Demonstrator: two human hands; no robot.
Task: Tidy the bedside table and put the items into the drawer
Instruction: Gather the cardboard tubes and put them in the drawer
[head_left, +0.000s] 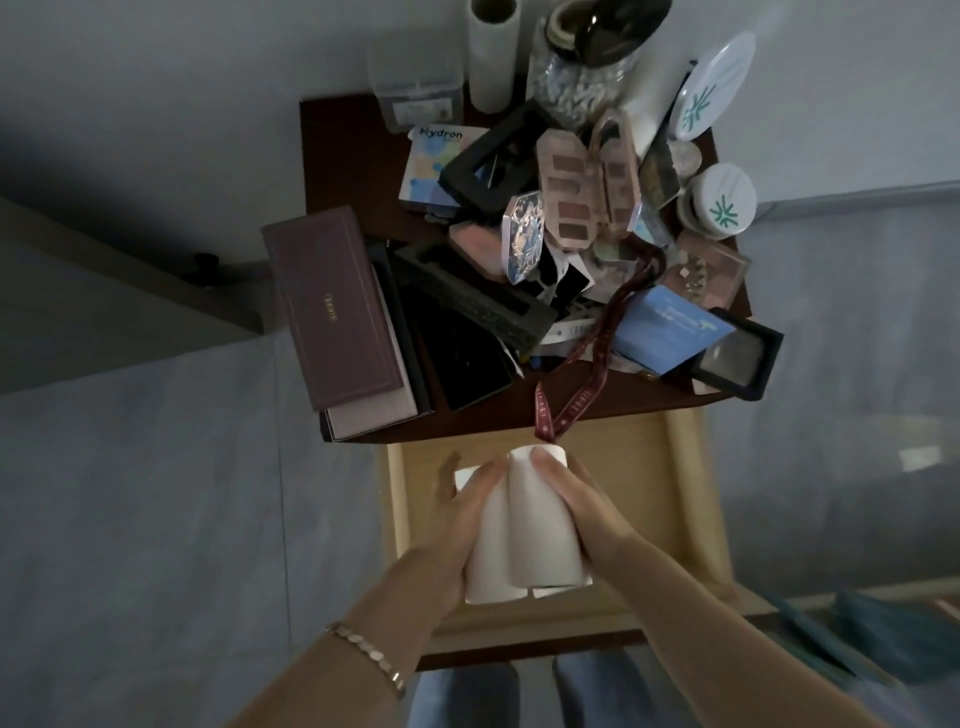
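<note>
"Hydron" reads on the blue-and-white box (428, 166) — other lettering is too blurred.

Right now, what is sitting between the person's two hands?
The head view shows white paper rolls, held side by side between the left hand and the right hand, over the open drawer.

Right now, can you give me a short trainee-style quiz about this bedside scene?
1. True or false: the drawer is open.
2. The white rolls are held by: A no hand, B one hand, C both hands.
3. Fill in: the box at the table's back reads ____.
Key: 1 true. 2 C, left hand and right hand. 3 Hydron.
</note>
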